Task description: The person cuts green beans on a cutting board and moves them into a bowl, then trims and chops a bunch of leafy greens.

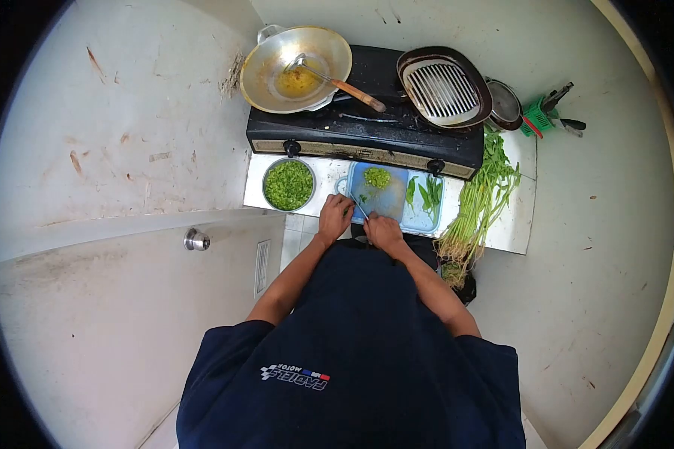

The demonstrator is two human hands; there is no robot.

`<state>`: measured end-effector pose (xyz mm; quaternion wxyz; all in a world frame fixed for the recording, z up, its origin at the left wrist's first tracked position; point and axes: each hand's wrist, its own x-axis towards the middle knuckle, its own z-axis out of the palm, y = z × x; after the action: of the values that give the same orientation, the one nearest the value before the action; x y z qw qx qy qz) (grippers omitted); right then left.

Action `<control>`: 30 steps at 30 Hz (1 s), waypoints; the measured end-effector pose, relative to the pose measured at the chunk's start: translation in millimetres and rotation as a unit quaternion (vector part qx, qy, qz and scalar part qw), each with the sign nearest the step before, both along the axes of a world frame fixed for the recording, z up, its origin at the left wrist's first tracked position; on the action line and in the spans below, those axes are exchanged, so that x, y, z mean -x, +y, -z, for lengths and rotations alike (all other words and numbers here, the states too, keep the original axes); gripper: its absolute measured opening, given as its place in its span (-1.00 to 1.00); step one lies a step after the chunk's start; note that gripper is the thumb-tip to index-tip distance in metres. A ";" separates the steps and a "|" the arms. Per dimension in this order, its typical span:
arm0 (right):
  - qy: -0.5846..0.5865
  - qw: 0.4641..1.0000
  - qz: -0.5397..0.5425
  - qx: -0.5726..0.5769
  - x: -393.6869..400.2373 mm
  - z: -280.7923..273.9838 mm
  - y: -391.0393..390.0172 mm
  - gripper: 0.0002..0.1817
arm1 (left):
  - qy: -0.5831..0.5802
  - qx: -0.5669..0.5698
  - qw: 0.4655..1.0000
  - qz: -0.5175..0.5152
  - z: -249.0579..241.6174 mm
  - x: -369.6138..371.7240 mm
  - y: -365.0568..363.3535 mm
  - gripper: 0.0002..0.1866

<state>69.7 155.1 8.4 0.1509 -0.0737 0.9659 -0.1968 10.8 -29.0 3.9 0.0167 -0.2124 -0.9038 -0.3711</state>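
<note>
My right hand is closed around the handle of a knife, whose thin blade slants up and left over the left part of a blue cutting board. Beside the blade tip, at the board's left edge, is my left hand with its fingers curled; whatever they hold is too small to tell. A small heap of chopped greens lies on the board above the knife. Some loose green leaves rest on its right part. Left of the board stands a round bowl full of chopped greens.
Behind the board is a black stove bearing a wok with a wooden-handled ladle and a grill pan. A lidded pot and green utensil basket stand right. Long leafy stems overhang the counter's front edge.
</note>
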 end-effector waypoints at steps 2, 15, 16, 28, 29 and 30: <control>-0.012 1.000 -0.002 -0.005 -3.4 -3.9 3.1 -0.62 | -0.020 0.008 1.000 -0.008 -1.2 1.1 -0.7 -0.91; -0.038 0.999 0.018 -0.009 -2.6 -15.7 12.1 -0.58 | -0.045 -0.005 0.999 -0.017 -0.8 10.7 2.4 -0.92; -0.038 0.999 0.013 -0.012 -3.3 -15.8 10.9 -0.59 | -0.045 -0.003 0.999 -0.020 -0.5 10.0 2.3 -0.92; -0.003 1.000 -0.001 -0.003 3.5 2.0 3.4 -0.62 | -0.055 -0.003 0.998 -0.030 2.3 8.5 3.6 -0.94; 0.008 1.000 0.000 0.007 2.3 1.1 4.1 -0.61 | -0.058 -0.006 0.998 -0.033 2.7 8.3 3.8 -0.94; 0.019 1.000 0.000 0.016 0.1 1.8 5.9 -0.61 | -0.060 -0.008 0.998 -0.035 3.9 8.5 3.8 -0.94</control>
<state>69.7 161.0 6.6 0.1311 -0.0802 0.9654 -0.2109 2.3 -25.3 0.0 -0.0224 -0.1578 -0.9072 -0.3893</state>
